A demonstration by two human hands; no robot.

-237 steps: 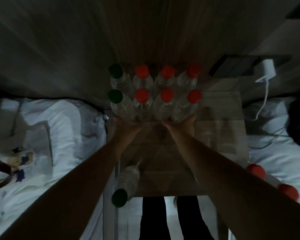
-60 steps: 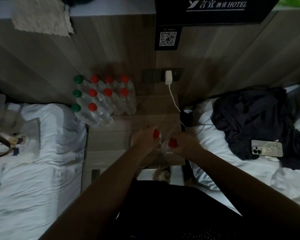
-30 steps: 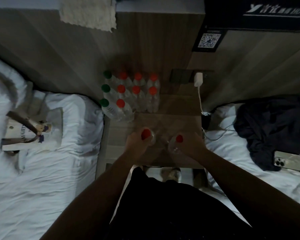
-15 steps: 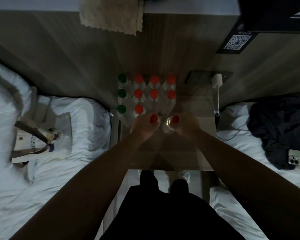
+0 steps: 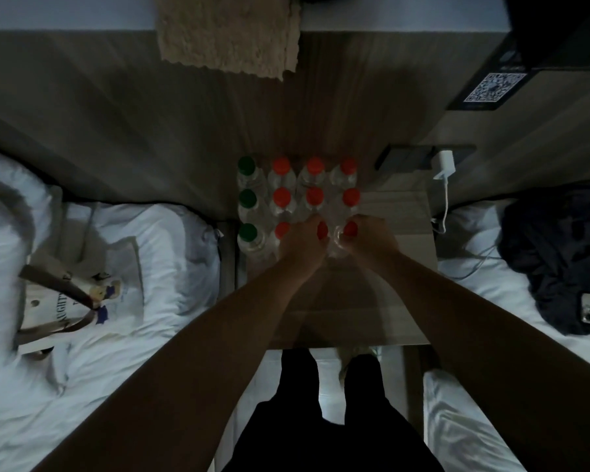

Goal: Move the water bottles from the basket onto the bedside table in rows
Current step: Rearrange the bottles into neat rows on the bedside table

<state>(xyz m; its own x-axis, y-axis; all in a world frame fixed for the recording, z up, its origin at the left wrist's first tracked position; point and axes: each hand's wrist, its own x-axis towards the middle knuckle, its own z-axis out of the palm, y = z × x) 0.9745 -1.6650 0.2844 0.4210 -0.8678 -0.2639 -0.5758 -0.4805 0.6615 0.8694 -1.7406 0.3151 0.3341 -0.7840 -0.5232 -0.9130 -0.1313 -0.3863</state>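
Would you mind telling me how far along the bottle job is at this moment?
Done: eight bottles stand in two back rows on the table; the front row has two more. In hand: the left hand and right hand each grip a red-capped bottle at that row's last two places. Left: letting go; whether more bottles wait elsewhere cannot be seen.

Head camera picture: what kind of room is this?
Probably a hotel bedroom: a white bed on each side of a bedside table, and a QR code sign on the wooden wall.
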